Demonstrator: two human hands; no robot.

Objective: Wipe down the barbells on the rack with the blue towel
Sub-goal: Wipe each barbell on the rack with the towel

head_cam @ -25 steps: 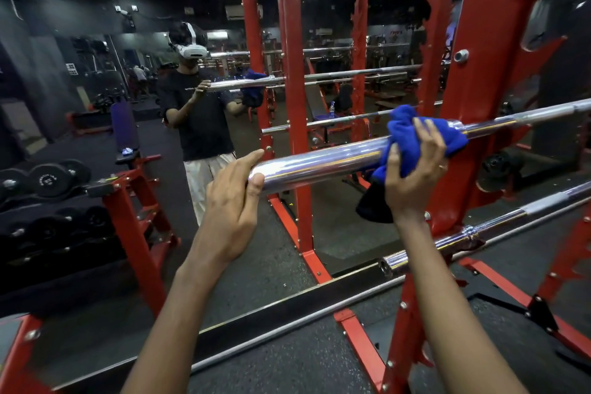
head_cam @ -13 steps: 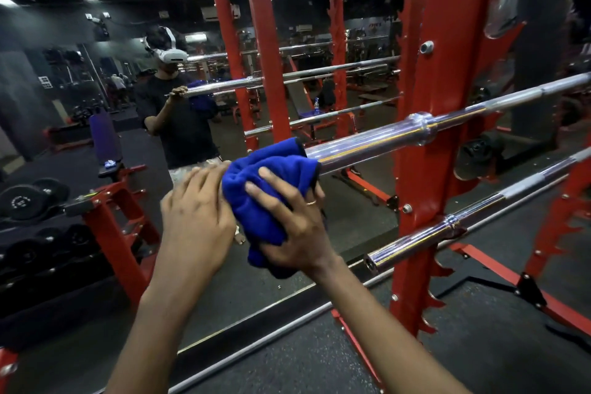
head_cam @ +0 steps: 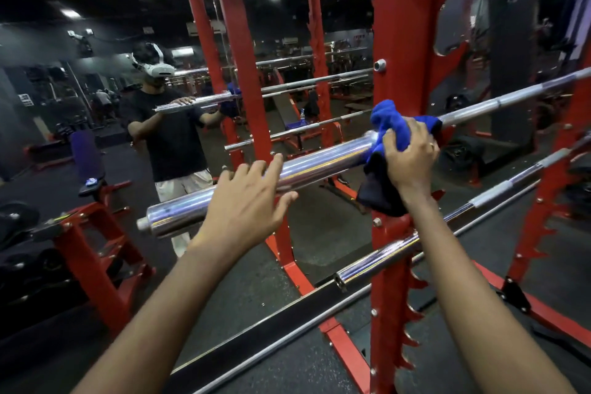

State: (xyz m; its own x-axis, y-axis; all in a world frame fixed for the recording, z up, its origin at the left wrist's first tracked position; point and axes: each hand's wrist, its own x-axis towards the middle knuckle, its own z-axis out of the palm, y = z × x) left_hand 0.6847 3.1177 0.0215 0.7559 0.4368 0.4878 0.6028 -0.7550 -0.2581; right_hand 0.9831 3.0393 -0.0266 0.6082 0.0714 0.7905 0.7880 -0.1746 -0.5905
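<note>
Evidently the blue towel (head_cam: 388,121) is bunched around the upper barbell (head_cam: 319,166) right of the frame's centre, just beside the red rack upright (head_cam: 403,41), so that one squeeze rubs the whole girth of the chrome. The right hand (head_cam: 411,157) clamps it there, fingers curled over the cloth and forearm rising from the lower right. Apart from it along the bar, the left hand (head_cam: 246,201) lies on the thick sleeve at centre, fingers straight and spread, thumb beneath, probably steadying the bar against rolling; the lower barbell (head_cam: 383,253) lies below.
</note>
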